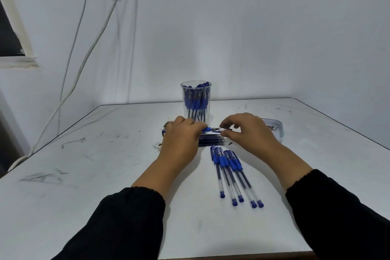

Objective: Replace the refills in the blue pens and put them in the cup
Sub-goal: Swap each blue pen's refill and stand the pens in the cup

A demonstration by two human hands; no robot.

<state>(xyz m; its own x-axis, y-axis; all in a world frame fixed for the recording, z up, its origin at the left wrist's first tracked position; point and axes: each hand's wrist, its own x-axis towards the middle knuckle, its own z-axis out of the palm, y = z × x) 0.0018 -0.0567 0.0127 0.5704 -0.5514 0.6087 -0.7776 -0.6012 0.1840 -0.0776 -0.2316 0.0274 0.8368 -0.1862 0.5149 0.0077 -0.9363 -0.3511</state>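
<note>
Head view — left hand grips pen, right hand pinches its tip (cup behind).

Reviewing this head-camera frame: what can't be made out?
- Head view: the blue pen held between the left hand and right hand is mostly covered by fingers.
- Contents of the shallow clear plastic tray: behind the right hand.
- Pen count in the clear plastic cup: overlapping.

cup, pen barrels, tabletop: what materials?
Cup: clear glossy plastic, probably; pens show through its wall. Pen barrels: transparent plastic, refills visible inside, blue grips look rubbery. Tabletop: smooth white laminate or painted board, scuffed with dark marks; cannot tell which.
</note>
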